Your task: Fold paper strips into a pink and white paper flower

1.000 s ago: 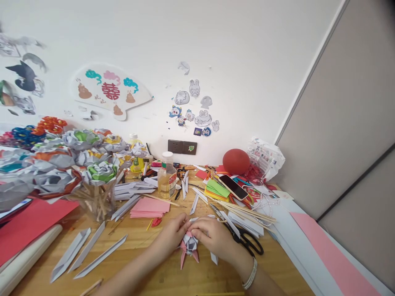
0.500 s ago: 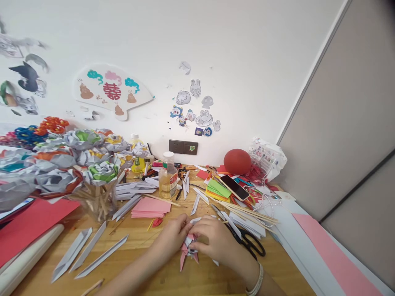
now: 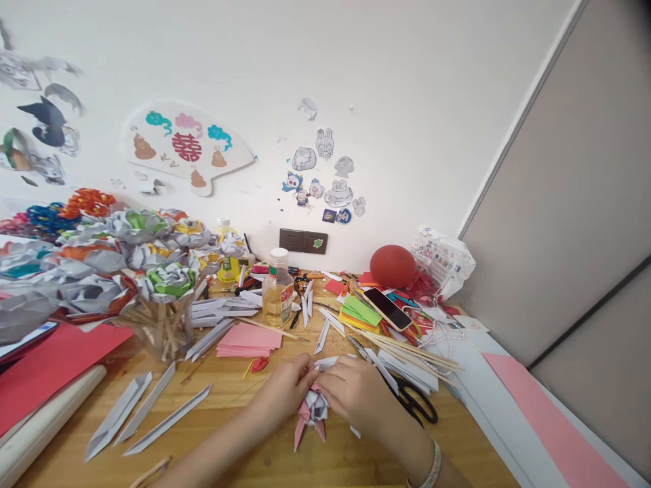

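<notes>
A folded paper flower (image 3: 316,409) in white and pink is held low over the front middle of the wooden table, its pointed pink ends hanging toward me. My left hand (image 3: 293,381) is closed on its left and upper side. On the right, my right hand (image 3: 348,390) pinches its upper edge, with the fingertips of both hands close together. Part of the flower is hidden behind the fingers. A white folded paper strip (image 3: 333,361) shows just beyond my hands. Black-handled scissors (image 3: 414,400) lie beside my right hand.
Folded white strips (image 3: 167,420) lie at the left, beyond them a pink paper stack (image 3: 249,340). A glue bottle (image 3: 277,291), a phone (image 3: 387,309), green paper (image 3: 362,308) and a red balloon (image 3: 392,266) stand or lie farther back. Finished paper flowers (image 3: 170,281) fill a container at left.
My right-hand fingers have moved up from the flower's lower right side to its upper edge, uncovering more of its white middle. My left hand keeps its hold.
</notes>
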`<control>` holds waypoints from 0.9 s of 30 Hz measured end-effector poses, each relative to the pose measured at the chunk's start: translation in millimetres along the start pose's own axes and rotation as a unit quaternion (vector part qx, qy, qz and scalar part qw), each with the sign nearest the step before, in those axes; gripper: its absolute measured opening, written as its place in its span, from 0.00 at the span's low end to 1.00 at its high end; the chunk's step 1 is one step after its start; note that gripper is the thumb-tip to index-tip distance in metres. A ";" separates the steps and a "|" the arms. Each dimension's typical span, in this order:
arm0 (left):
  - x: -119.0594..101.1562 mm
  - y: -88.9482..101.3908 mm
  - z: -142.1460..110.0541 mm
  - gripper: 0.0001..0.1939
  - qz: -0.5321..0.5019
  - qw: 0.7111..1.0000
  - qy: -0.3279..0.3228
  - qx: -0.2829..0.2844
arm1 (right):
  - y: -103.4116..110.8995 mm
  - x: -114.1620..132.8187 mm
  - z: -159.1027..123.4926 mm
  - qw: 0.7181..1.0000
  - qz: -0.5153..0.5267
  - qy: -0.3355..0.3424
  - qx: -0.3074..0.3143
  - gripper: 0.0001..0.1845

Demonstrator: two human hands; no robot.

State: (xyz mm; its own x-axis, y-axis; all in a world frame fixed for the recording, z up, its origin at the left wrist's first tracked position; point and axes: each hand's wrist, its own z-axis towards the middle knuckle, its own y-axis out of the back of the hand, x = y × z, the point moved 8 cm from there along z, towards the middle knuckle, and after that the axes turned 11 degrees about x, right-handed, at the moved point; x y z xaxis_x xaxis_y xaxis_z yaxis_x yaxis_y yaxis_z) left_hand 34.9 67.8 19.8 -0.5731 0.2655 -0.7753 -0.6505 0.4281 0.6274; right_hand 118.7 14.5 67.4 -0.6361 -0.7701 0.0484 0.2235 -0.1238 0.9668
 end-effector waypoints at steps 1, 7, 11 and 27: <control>0.4 -0.2 0.6 0.11 -0.002 1.000 -0.001 0.001 | -0.6 2.0 0.2 1.000 -0.009 0.011 -0.004 0.10; 1.8 0.0 3.5 0.11 -0.023 1.000 -0.005 0.005 | -8.7 4.6 1.8 0.999 -0.020 0.024 -0.015 0.08; 5.2 1.5 4.8 0.11 -0.034 0.999 0.003 0.001 | -20.2 0.3 2.9 1.000 -0.013 0.013 0.004 0.07; 10.7 13.6 5.9 0.13 -0.059 0.996 -0.012 -0.064 | -3.4 -9.4 3.9 0.974 0.208 -0.080 -0.024 0.09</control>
State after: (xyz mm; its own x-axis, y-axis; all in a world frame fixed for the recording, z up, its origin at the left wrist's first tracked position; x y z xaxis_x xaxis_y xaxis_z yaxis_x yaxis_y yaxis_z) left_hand 22.8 81.6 19.6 -0.4777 0.2410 -0.8448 -0.7716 0.3447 0.5346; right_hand 121.1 24.6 64.7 -0.5890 -0.6526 0.4766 0.5190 0.1466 0.8421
